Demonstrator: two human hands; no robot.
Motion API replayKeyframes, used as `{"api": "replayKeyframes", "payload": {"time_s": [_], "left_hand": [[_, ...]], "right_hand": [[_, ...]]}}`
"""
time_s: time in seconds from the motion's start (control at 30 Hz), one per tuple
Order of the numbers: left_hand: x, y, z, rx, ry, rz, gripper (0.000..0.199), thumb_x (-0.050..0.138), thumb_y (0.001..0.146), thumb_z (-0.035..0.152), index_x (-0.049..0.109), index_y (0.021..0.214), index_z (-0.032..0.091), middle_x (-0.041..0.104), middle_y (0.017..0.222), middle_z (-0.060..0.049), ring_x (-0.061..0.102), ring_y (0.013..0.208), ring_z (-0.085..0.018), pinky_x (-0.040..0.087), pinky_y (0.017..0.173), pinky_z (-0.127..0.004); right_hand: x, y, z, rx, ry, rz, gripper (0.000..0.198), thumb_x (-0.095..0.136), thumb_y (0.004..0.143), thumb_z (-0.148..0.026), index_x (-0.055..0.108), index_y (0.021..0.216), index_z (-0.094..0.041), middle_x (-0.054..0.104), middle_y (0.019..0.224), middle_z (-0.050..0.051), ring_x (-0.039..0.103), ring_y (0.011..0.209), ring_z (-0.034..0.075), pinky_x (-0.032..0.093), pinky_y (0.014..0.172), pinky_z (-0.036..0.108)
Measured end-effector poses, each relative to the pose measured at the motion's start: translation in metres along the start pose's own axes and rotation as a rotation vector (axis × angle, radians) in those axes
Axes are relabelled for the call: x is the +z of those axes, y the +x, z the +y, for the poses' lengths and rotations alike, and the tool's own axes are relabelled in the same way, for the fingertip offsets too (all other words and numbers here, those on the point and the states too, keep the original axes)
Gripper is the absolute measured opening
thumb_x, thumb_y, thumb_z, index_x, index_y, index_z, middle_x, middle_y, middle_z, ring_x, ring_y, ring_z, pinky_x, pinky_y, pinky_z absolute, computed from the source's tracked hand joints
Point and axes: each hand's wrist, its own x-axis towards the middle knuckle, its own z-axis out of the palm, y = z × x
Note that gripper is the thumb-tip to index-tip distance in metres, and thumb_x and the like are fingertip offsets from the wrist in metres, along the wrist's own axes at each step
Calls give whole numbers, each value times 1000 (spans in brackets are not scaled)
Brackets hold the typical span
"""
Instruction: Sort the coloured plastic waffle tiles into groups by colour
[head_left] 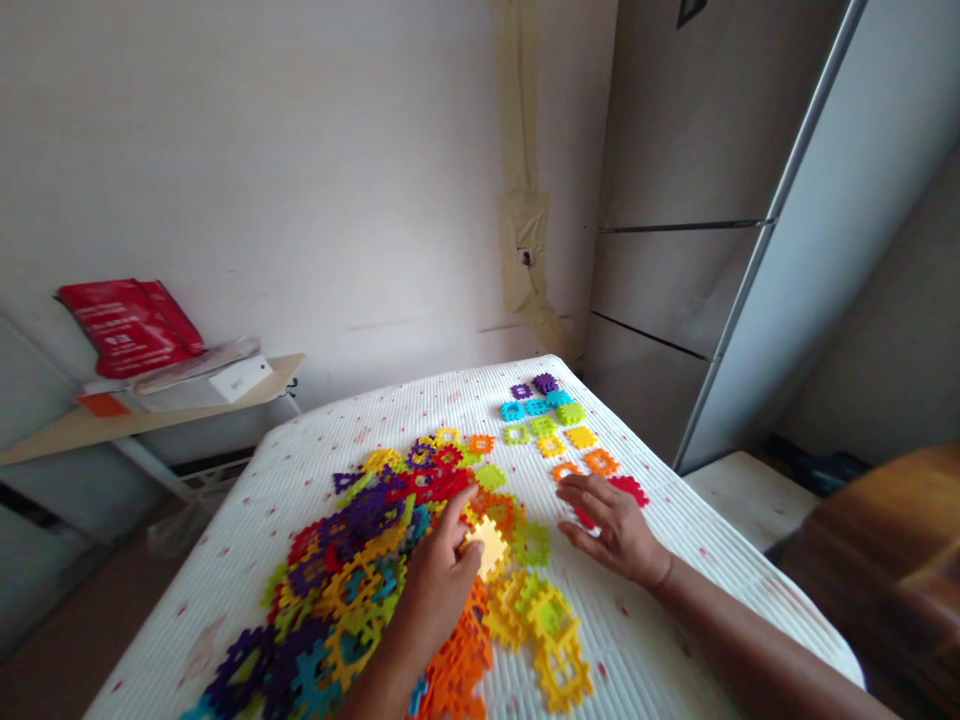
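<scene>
My left hand (pixel 441 565) is over the right side of a heap of interlocking plastic pieces (pixel 367 520). Its thumb and forefinger grip a solid yellow toothed square tile (pixel 490 548), tilted and catching the light. My right hand (pixel 611 525), fingers stretched out and holding nothing, hovers at the near end of the sorted tiles. It partly covers red tiles, one of which, a red tile (pixel 628 490), shows past its knuckles. Just beyond its fingers are orange tiles (pixel 601 461). Yellow frame pieces (pixel 561 672) lie between my arms.
Rows of tiles by colour run toward the far corner: yellow tiles (pixel 581 437), green tiles (pixel 571 413), blue tiles (pixel 559 398) and purple tiles (pixel 545 383). A white dotted cloth (pixel 667 610) covers the table. A fridge (pixel 675 250) stands right; a side table (pixel 45 440) holds red packages (pixel 127 325).
</scene>
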Motion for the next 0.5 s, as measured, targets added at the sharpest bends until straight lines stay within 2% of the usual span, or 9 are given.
{"api": "replayKeyframes", "payload": {"time_s": [0.1, 0.17, 0.33, 0.5], "left_hand": [[6, -13, -8, -47, -106, -17, 61, 47, 77, 22, 37, 137, 22, 56, 67, 3, 50, 54, -12, 42, 57, -24], [7, -17, -12, -58, -165, -17, 64, 46, 77, 22, 32, 139, 23, 51, 67, 4, 48, 56, -12, 41, 58, -24], [7, -21, -19, -57, -243, -59, 67, 45, 77, 19, 24, 141, 22, 33, 61, 8, 37, 52, -11, 36, 52, -22], [10, -24, -18, -52, -316, -45, 68, 49, 74, 18, 30, 139, 21, 36, 57, 8, 39, 51, -10, 36, 50, -21]], "right_hand": [[16, 17, -32, -77, 177, -159, 52, 54, 84, -46, 47, 127, -18, 53, 126, 16, 54, 108, 24, 47, 86, 36], [25, 28, -49, -125, 259, -240, 58, 56, 81, -49, 45, 130, -19, 51, 129, 16, 53, 110, 25, 46, 88, 38], [38, 41, -68, -163, 345, -296, 49, 55, 84, -40, 48, 127, -18, 58, 119, 14, 54, 103, 23, 45, 86, 38], [39, 42, -71, -159, 286, -344, 46, 55, 85, -37, 48, 126, -17, 58, 119, 12, 53, 101, 23, 44, 86, 36]]}}
